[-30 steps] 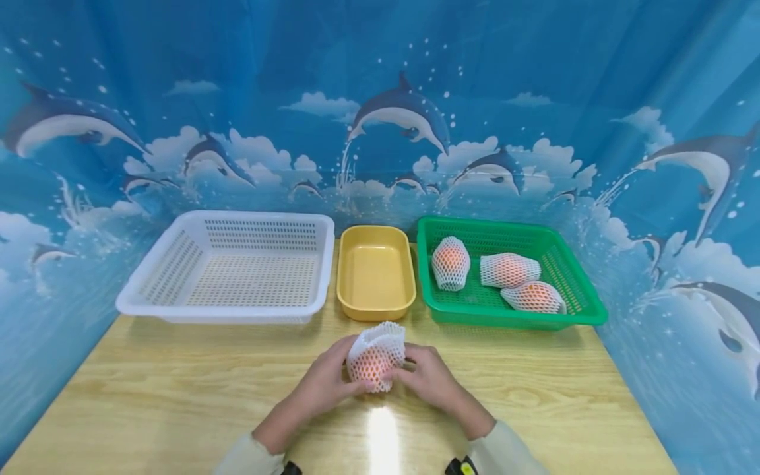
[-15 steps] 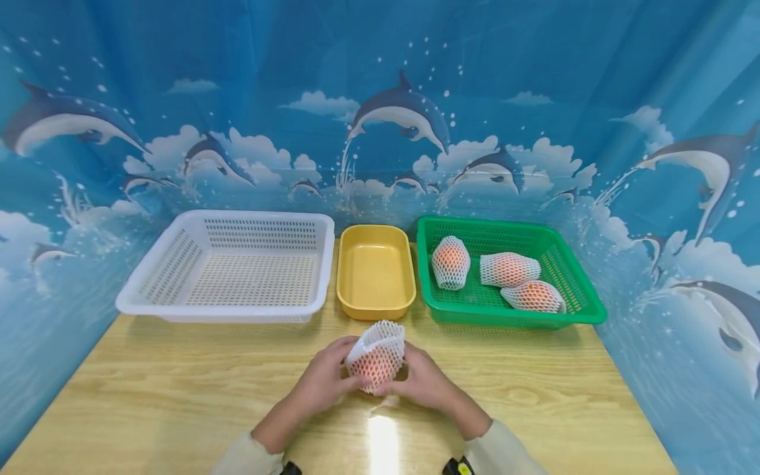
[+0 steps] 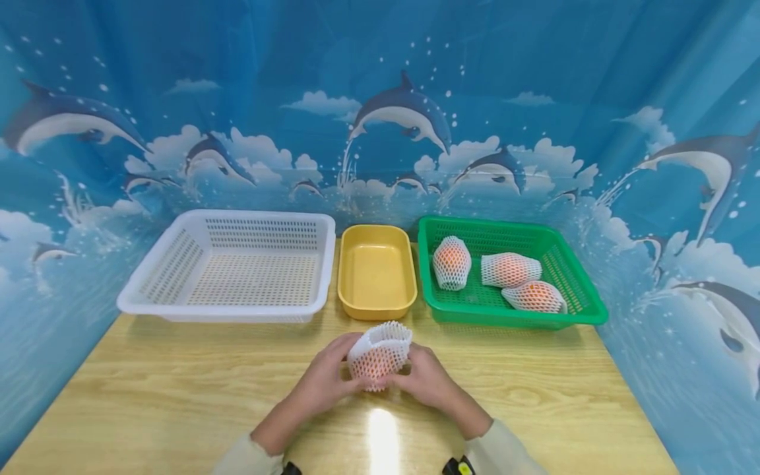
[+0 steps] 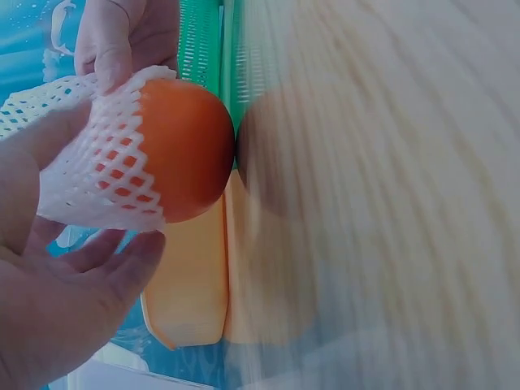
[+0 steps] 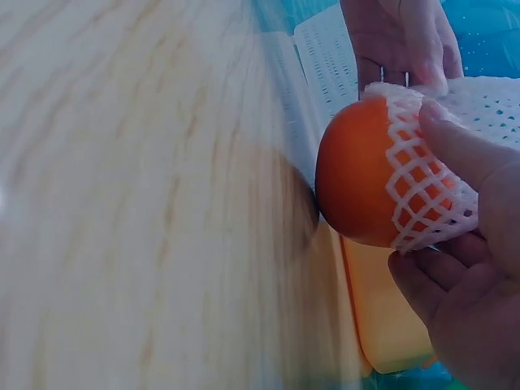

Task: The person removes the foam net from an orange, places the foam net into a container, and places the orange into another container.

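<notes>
At the table's near middle, an orange fruit (image 4: 191, 150) stands in a white foam net sleeve (image 3: 386, 336). Both wrist views show the fruit's lower part bare, with the sleeve's edge around its middle and its bottom at the tabletop. The sleeve's loose end rises above the fruit as an open mouth. My left hand (image 3: 325, 375) grips the sleeve from the left, thumb in front and fingers behind. From the right, my right hand (image 3: 431, 377) holds it the same way, its thumb close to the left one.
A white basket (image 3: 323, 264) stands at the back left, and a yellow tray (image 3: 380, 310) behind the hands. At the back right, a green basket (image 3: 505, 318) holds several sleeved fruits (image 3: 452, 262). A dolphin-print curtain (image 3: 261, 79) surrounds the table (image 3: 178, 396).
Both hands keep their hold on the sleeve around the fruit. The sleeve's mouth has opened wider and shifted slightly right, and the right thumb has shifted slightly along the sleeve's front.
</notes>
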A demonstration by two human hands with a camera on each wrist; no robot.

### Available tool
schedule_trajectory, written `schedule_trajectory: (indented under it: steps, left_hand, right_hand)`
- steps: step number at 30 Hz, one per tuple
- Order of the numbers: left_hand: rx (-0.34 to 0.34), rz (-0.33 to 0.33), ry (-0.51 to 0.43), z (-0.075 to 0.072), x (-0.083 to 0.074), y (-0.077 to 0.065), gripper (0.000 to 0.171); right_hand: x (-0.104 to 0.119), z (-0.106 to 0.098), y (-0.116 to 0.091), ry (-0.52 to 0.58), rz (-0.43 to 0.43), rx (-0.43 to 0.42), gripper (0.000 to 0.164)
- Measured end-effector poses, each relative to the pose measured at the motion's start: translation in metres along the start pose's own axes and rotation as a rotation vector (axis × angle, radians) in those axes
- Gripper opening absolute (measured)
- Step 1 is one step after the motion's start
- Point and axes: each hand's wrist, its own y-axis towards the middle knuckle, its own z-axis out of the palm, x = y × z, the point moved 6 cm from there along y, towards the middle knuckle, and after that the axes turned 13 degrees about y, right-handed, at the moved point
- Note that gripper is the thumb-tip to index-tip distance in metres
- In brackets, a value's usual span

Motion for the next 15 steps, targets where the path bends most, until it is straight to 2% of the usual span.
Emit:
schedule_trajectory:
  steps: [3,7,11,15]
  left_hand:
    - [0.029,-0.006,-0.034,0.0033,0.0018,0.0001,0.084]
    - [0.057,-0.011,-0.058,0.0068,0.0039,0.0001,0.091]
    - [0.072,-0.028,-0.059,0.0081,0.006,-0.0002,0.084]
    - [0.082,-0.047,-0.041,0.008,0.007,0.0004,0.075]
  right_hand:
    - [-0.0002,-0.001,-0.0008,-0.016,-0.018,-0.017,0.055]
    - [0.0012,-0.0028,-0.002,-0.011,-0.058,-0.041,0.05]
    - [0.0034,-0.0048,-0.003,0.036,-0.083,-0.063,0.041]
    - [0.0042,-0.0053,-0.003,0.071,-0.069,-0.066,0.039]
